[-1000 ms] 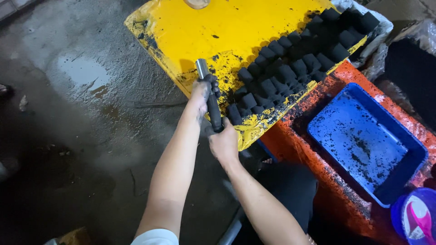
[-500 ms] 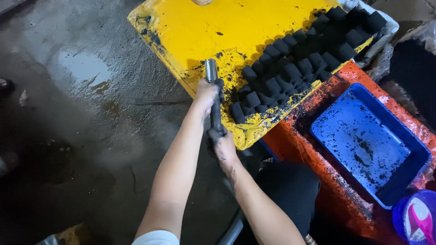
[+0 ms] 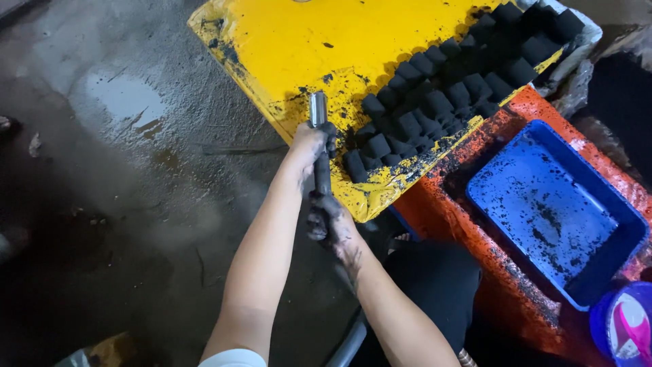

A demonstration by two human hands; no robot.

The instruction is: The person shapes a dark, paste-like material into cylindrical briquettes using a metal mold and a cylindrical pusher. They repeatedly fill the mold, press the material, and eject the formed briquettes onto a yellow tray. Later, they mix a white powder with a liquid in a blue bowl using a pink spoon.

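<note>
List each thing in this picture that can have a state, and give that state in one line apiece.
Metal tube: upright, gripped by both hands.
Left hand: closed high on the tube.
Right hand: closed lower down, soot-blackened.
Black blocks: packed in rows on the yellow board.
Blue tray: empty but for black specks.

Both hands on the metal tube (image 3: 318,146): left hand (image 3: 309,141) clasps high, right hand (image 3: 327,219) lower. Black briquettes (image 3: 435,102) just right of the grip, on the yellow counter (image 3: 353,41).

A grimy charcoal-briquette workshop: wet concrete floor (image 3: 115,170), soot-stained yellow board (image 3: 353,47) with rows of black briquettes (image 3: 448,95).
</note>
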